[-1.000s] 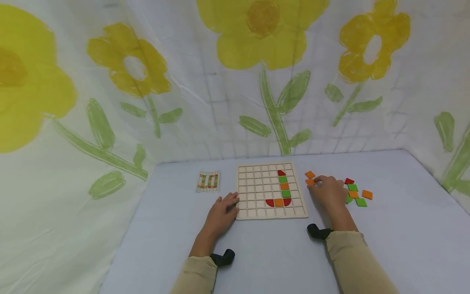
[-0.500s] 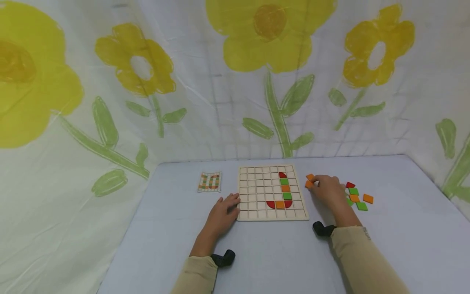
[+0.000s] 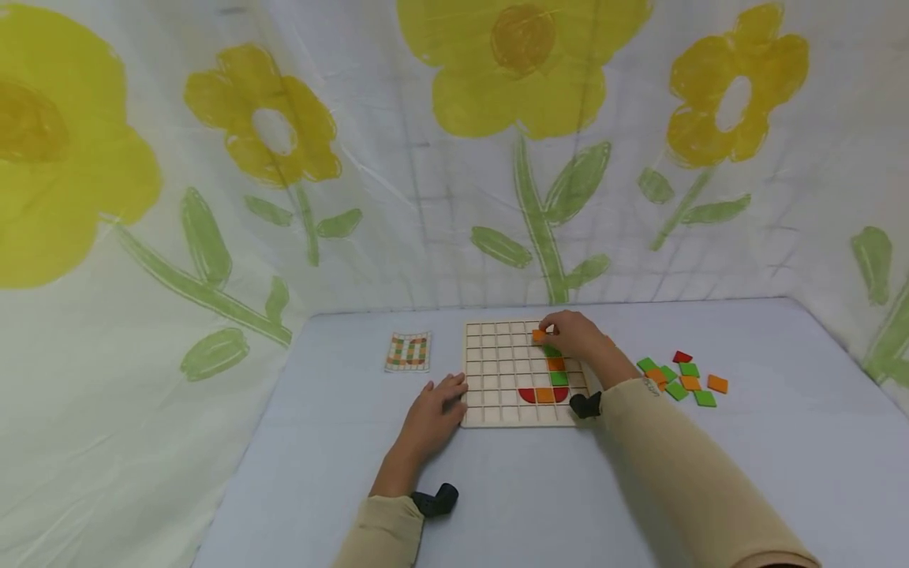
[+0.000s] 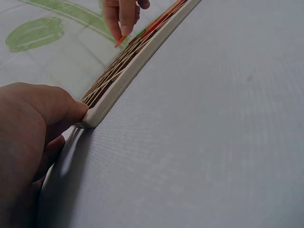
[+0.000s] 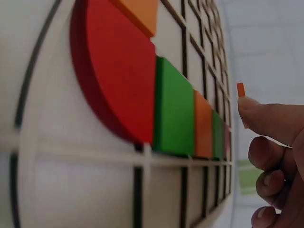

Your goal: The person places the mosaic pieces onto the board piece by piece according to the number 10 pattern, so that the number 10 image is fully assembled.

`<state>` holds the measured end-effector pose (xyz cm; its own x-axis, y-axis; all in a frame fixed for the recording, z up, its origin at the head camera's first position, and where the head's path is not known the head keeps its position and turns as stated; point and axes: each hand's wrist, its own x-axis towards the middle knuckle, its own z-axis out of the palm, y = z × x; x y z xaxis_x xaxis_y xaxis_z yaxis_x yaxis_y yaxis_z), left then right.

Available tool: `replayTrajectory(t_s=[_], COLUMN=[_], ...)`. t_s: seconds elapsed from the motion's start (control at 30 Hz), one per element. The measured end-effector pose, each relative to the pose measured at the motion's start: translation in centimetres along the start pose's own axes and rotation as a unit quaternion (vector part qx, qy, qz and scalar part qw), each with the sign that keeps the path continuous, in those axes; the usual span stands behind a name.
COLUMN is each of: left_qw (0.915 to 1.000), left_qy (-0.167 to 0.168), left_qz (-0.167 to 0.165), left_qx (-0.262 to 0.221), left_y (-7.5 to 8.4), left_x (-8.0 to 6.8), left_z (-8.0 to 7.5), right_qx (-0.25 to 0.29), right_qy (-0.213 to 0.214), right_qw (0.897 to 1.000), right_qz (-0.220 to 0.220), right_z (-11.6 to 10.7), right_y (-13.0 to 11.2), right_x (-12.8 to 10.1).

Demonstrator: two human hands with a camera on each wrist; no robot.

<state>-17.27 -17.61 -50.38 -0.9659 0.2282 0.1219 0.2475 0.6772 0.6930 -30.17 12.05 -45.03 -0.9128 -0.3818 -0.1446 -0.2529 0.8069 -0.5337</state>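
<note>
My right hand (image 3: 574,335) pinches an orange square tile (image 3: 539,336) above the upper right part of the wooden grid board (image 3: 490,359). In the right wrist view the thumb (image 5: 266,118) presses on this orange tile (image 5: 241,89), which is apart from the board's surface. Red quarter-round, green and orange tiles form a hook shape in the grid, including a green tile (image 3: 559,378) and a red quarter-round tile (image 3: 527,395). My hand hides the top of that shape. My left hand (image 3: 428,416) rests at the board's left edge, its thumb (image 4: 76,111) touching the corner.
A small card with a coloured grid pattern (image 3: 408,352) lies left of the board. To the right is a loose group of green, orange and red tiles, among them a red piece (image 3: 682,356) and an orange tile (image 3: 718,383). A flower-printed curtain (image 3: 426,237) hangs behind the table.
My right hand has moved left from the loose tiles to above the board's upper right, carrying an orange tile. The left hand has stayed at the board's edge.
</note>
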Motion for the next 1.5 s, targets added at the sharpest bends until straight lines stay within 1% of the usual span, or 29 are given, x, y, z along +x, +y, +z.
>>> replayTrajectory(t_s=[0.1,0.23,0.33,0.53,0.67,0.7,0.8,0.9,1.0,1.13,1.23,1.33,1.43,1.5], left_qw=[1.0,1.0,1.0,1.0,1.0,1.0,0.9999,0.9998,0.9998,0.9997,0.9996,0.9996,0.9997,0.9997], left_qy=[-0.003,-0.001,0.001,0.002,-0.001,0.0,0.004,0.006,0.004,0.003,0.005,0.006,0.004,0.003], left_qz=[0.001,0.0,-0.004,0.002,0.004,0.005,-0.004,-0.012,-0.015,-0.02,-0.023,-0.023,-0.023,-0.024], left_qx=[-0.001,-0.004,-0.001,0.001,0.005,0.008,0.014,0.017,0.016,0.014,0.013,0.014,0.012,0.01], left_y=[0.0,0.0,0.1,0.2,0.5,0.5,0.4,0.3,0.2,0.3,0.4,0.3,0.4,0.4], left_x=[0.0,0.0,0.0,0.0,0.1,0.1,0.1,0.1,0.1,0.0,0.0,0.1,0.1,0.2], left_z=[0.2,0.3,0.2,-0.1,0.0,0.0,0.0,0.1,0.3,0.3,0.3,0.2,0.2,0.2], right_qx=[0.005,0.011,0.014,0.016,0.006,0.002,-0.007,-0.004,-0.001,-0.001,0.008,0.008,-0.007,-0.012], right_qy=[-0.021,-0.027,-0.02,-0.014,-0.016,-0.015,-0.001,0.01,0.023,0.039,0.039,0.038,0.037,0.026], right_qw=[1.0,0.999,0.999,0.999,0.999,0.999,0.999,0.998,0.997,0.996,0.995,0.993,0.99,0.988], right_qz=[0.014,0.034,0.037,0.025,0.029,0.032,0.044,0.061,0.075,0.081,0.095,0.114,0.133,0.151], right_z=[0.5,0.9,1.1,1.1,0.6,0.3,-1.0,-2.6,-4.2,-6.1,-7.3,-8.1,-8.3,-8.3], right_y=[-0.1,-0.1,-0.1,-0.4,-0.2,-0.1,0.5,1.9,4.4,8.1,10.5,12.5,14.3,15.2], right_x=[0.6,0.8,1.0,1.2,0.9,0.8,0.5,-0.3,-1.6,-4.1,-6.4,-8.5,-10.2,-11.1])
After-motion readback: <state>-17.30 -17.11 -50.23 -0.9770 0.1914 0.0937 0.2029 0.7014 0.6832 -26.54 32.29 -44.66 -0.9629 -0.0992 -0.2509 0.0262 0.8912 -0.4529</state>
